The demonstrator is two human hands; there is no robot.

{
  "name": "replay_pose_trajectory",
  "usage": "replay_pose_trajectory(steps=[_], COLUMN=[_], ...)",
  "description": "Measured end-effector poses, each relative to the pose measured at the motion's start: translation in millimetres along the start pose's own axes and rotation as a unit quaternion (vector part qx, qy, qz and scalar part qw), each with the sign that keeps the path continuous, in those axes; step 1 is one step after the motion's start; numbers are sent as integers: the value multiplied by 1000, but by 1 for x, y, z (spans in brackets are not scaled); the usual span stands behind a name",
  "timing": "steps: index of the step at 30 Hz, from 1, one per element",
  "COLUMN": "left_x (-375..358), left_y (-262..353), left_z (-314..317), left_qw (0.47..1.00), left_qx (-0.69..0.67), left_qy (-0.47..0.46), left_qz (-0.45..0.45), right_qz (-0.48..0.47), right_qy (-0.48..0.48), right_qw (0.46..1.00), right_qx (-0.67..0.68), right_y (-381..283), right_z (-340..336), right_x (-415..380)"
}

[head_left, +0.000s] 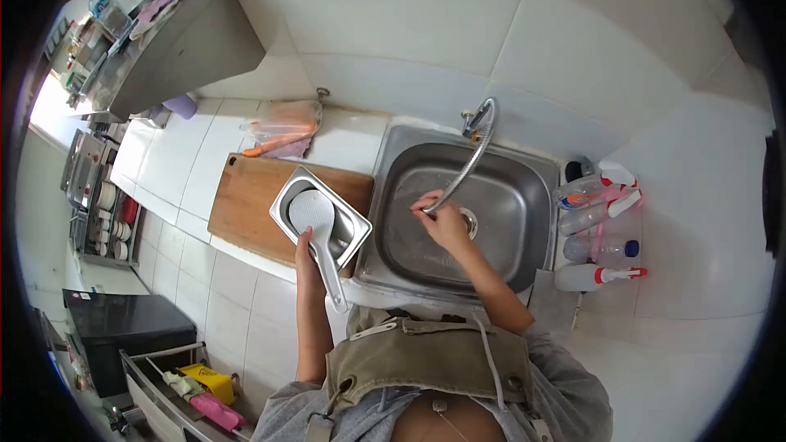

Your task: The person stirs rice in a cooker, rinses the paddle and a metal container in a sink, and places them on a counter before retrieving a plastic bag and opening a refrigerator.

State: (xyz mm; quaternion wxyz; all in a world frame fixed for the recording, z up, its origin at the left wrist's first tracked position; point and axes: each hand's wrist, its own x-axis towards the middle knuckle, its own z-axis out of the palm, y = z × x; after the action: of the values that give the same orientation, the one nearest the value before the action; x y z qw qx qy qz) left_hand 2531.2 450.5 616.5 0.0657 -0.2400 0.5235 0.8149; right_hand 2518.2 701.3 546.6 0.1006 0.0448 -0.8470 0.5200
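Observation:
My left hand [304,247] is closed on the near side of a small rectangular metal pan [354,227], held above the wooden cutting board. A white rice paddle [312,210] lies across the pan, its handle sticking out over the near rim. Whether my fingers also pinch the paddle is hard to make out. Over the steel sink [516,255], my right hand [440,217] has its fingers around the lower end of a flexible metal faucet hose [470,165]. No water stream is visible.
The cutting board [240,203] lies left of the sink. Behind it are a plastic bag [282,120] and a carrot [266,146]. Several bottles, including a white spray bottle [580,277], line the sink's right side. A dark bin [123,331] stands at lower left.

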Motion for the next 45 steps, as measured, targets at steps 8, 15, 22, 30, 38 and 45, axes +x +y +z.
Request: replay_pose_trajectory(steps=[8, 15, 22, 30, 38, 45], left_x=[0, -5, 11, 8, -2, 11], left_y=[-17, -40, -44, -30, -21, -18], left_z=[-9, -33, -50, -60, -82, -85], left_qw=[998, 998, 996, 999, 999, 999], left_qx=[-4, 30, 22, -11, -26, -14], left_qy=[-63, -50, -57, -18, 15, 19], left_qz=[-30, -25, -61, 27, 39, 26], right_qz=[-48, 69, 87, 173, 148, 162], right_qy=[133, 173, 133, 13, -41, -78], right_qw=[978, 935, 934, 921, 969, 979], right_qx=[-154, -303, -321, -349, -194, -99], right_y=[107, 120, 42, -30, -64, -52], right_z=[12, -100, -162, -167, -141, -103], right_x=[48, -21, -76, -98, -100, -94])
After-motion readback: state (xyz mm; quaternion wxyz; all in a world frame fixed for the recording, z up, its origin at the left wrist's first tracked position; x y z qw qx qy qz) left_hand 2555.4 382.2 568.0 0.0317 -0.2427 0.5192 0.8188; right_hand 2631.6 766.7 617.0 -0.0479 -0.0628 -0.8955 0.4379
